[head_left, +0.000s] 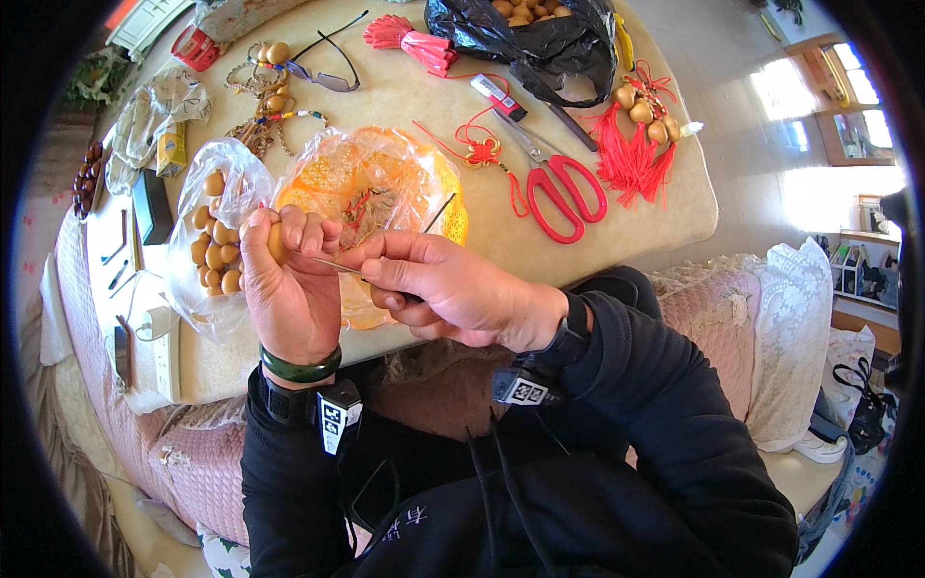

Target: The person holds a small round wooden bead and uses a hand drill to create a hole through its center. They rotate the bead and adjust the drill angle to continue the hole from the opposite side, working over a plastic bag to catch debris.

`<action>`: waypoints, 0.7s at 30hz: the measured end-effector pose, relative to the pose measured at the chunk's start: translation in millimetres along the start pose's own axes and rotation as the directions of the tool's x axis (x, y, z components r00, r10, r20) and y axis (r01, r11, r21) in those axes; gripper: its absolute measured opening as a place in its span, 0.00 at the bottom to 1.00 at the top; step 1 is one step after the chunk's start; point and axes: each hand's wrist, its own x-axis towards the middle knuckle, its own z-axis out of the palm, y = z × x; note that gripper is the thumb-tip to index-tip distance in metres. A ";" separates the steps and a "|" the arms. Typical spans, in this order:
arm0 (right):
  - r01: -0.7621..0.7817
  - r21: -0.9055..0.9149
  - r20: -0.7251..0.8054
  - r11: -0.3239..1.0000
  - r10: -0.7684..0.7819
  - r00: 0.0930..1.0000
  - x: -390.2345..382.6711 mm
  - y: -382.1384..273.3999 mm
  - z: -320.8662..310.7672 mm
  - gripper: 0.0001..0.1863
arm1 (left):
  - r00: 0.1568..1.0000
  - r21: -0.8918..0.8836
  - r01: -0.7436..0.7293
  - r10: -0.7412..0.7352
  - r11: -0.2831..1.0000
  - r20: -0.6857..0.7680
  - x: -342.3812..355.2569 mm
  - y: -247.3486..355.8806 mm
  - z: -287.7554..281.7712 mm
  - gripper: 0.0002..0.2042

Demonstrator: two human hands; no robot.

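Note:
My left hand (pixel 294 279) is closed around a round, smooth brown bead (pixel 277 244), held up between thumb and fingers. Pinched in my right hand (pixel 438 284) is a thin metal needle-like tool (pixel 337 265), its tip pointing at the left fingertips. A thin black stick (pixel 440 212) rises behind the right hand; whether it belongs to the tool I cannot tell. Left of my hands, a clear plastic bag (pixel 183 289) holds several similar brown beads (pixel 214 252). Just beyond them sits an orange-yellow lattice basket (pixel 448 183) lined with clear plastic, with red and brown cords inside.
Red-handled scissors (pixel 551 207) lie to the right, near a red knotted cord (pixel 482 151) and red tassels with beads (pixel 631 154). Farther back are a black plastic bag (pixel 559 58), a pink tassel bundle (pixel 412 43) and sunglasses (pixel 332 79). A white power strip (pixel 164 352) lies left.

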 end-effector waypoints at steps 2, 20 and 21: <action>0.202 -0.290 -0.023 0.935 -0.218 0.976 2.7 -0.5 2.1 0.14 | 1.000 0.006 0.001 -0.001 1.000 -0.012 0.3 -0.1 0.0 0.07; 0.158 -0.201 -0.111 0.967 -0.183 0.977 0.2 6.1 4.4 0.10 | 0.999 -0.042 0.009 -0.007 0.999 0.049 -1.7 2.3 0.3 0.07; 0.036 -0.072 -0.116 0.997 -0.044 0.992 -3.9 4.4 2.7 0.10 | 0.999 -0.036 0.005 -0.004 0.999 0.041 -1.6 1.9 0.5 0.07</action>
